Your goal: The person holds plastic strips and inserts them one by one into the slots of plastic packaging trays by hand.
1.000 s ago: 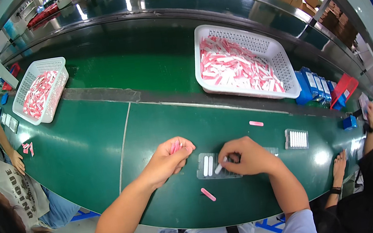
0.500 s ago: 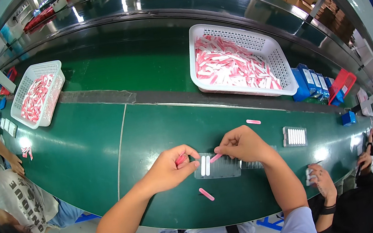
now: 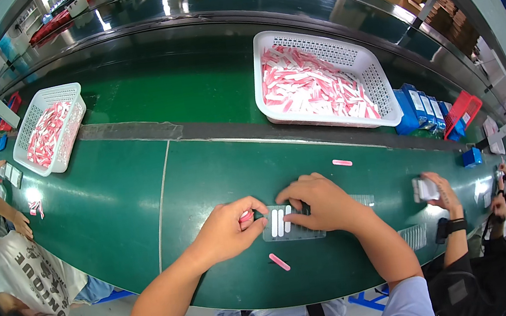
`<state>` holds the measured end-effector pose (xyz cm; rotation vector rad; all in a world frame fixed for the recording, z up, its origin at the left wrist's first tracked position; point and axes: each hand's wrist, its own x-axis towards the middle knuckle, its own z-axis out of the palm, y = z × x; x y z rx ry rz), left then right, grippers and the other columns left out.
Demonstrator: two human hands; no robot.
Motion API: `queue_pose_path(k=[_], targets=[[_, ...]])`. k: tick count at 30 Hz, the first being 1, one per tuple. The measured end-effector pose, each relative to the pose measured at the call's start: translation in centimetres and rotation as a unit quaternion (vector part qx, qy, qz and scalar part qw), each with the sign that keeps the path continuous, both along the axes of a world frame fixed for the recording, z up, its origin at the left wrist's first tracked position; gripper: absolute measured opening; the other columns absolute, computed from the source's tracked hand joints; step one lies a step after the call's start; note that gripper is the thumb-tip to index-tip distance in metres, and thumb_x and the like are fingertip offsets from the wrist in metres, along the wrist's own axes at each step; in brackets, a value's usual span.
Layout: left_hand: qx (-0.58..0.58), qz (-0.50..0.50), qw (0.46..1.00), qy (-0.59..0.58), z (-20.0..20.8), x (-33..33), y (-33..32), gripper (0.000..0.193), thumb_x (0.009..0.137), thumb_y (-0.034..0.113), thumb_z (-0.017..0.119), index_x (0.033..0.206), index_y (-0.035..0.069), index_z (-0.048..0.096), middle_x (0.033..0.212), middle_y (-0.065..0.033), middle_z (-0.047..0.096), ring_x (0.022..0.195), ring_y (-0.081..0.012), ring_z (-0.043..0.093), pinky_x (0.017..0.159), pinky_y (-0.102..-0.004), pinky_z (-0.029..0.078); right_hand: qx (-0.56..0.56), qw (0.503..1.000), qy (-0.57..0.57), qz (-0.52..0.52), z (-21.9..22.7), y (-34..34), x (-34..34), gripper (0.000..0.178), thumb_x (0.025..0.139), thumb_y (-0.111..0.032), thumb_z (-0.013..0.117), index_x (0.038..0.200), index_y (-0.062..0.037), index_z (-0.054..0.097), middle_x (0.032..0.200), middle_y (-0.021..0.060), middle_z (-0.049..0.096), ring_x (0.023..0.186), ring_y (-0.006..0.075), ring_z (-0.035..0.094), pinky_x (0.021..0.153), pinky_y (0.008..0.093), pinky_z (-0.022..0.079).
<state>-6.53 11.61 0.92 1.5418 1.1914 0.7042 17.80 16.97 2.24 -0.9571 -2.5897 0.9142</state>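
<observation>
A clear plastic tray lies on the green table in front of me, with three white strips side by side in its left part. The strips are short with rounded ends, like mini nail files. My left hand is closed around a few pink mini nail files at the tray's left edge. Over the tray is my right hand, thumb and fingers apart, the thumb at the third white strip. A loose pink nail file lies nearer me, and another pink nail file beyond my right hand.
A white basket heaped with pink-and-white strips stands at the back, another white basket far left. Blue boxes and a red basket are back right. A co-worker's hand holds a tray on the right; another person sits left.
The pink nail file that my right hand pinched now lies white in the tray as the third strip, and the fingers have parted. The co-worker on the right has lifted a filled tray.
</observation>
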Motion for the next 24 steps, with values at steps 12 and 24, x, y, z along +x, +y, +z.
queue_pose_path(k=[12,24], targets=[[0.028,0.002,0.999,0.027,0.1,0.1,-0.2,0.011,0.089,0.009,0.070,0.099,0.006,0.068,0.055,0.0016,0.039,0.052,-0.0084,0.037,0.051,-0.0278,0.033,0.071,0.989,0.049,-0.118,0.1,-2.9,0.2,0.039,0.079,-0.022,0.080,0.114,-0.0113,0.067,0.079,0.0042,0.055,0.081,0.0236,0.055,0.078,0.0372,0.042],[0.026,0.000,0.999,0.031,0.1,0.2,-0.1,0.012,0.087,0.007,0.070,0.099,0.007,0.068,0.054,0.0012,0.040,0.051,-0.0082,0.037,0.050,-0.0282,0.033,0.111,0.984,-0.094,0.106,1.0,-6.6,-1.4,0.029,0.082,-0.024,0.073,0.110,-0.0178,0.071,0.093,0.0017,0.049,0.095,0.0217,0.049,0.085,0.0393,0.036]])
